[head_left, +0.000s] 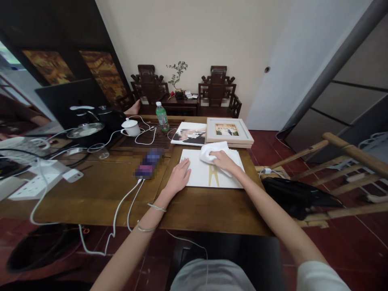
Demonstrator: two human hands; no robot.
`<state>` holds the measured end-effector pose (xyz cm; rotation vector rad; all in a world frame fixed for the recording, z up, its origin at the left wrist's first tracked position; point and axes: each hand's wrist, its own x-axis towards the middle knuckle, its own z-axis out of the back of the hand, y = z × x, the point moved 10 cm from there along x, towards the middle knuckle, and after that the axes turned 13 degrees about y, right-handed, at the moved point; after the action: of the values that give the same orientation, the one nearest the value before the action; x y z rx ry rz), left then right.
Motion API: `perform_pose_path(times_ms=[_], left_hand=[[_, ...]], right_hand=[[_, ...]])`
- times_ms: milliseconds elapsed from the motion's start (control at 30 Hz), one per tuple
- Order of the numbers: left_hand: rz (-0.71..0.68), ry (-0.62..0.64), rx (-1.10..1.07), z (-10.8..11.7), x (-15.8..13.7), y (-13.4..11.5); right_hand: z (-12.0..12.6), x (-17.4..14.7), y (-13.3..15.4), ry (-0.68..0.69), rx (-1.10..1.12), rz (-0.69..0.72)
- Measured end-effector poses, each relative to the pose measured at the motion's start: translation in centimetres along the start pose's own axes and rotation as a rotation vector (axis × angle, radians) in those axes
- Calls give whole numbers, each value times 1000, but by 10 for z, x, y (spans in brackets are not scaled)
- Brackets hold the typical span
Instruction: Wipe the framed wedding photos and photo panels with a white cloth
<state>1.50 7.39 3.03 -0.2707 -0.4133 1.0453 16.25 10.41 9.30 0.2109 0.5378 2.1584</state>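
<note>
A white rectangular panel lies flat on the wooden table, with a gold-coloured A-shaped piece on its face. My right hand grips a bunched white cloth and presses it on the panel's upper part. The cloth and my hand hide some of that surface. At the panel's left edge, my left hand rests with its fingers stretched out, holding nothing. Just behind the panel are a framed photo in a pale frame and a flat picture with a white border.
A phone on a charging cable lies left of my left hand. Further left are a power strip, a clear cup, a lidded white cup and a dark kettle. A green-labelled bottle stands behind. A bamboo chair is at right.
</note>
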Motion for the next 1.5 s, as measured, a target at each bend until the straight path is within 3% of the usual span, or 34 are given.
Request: perform_pose_path(times_ms=[167, 367, 567, 667, 900, 1067, 1333, 1500], left_hand=[[-3, -7, 0, -1, 0, 1], [-13, -27, -5, -1, 0, 1], [-20, -41, -11, 0, 0, 1], [-18, -46, -20, 0, 0, 2], [-20, -37, -35, 0, 0, 3], [-27, -35, -66, -2, 1, 5], [-21, -28, -103, -5, 2, 9], [-20, -26, -78, -6, 2, 8]], right_hand=[[-25, 2, 14, 38, -195, -42], [-58, -49, 54, 162, -238, 57], [-61, -83, 90, 308, -179, 161], [-54, -68, 84, 333, -153, 156], [-36, 7, 43, 116, -241, 60], [-44, 24, 48, 74, -359, 71], [-75, -43, 101, 190, -367, 189], [-75, -57, 102, 258, -298, 177]])
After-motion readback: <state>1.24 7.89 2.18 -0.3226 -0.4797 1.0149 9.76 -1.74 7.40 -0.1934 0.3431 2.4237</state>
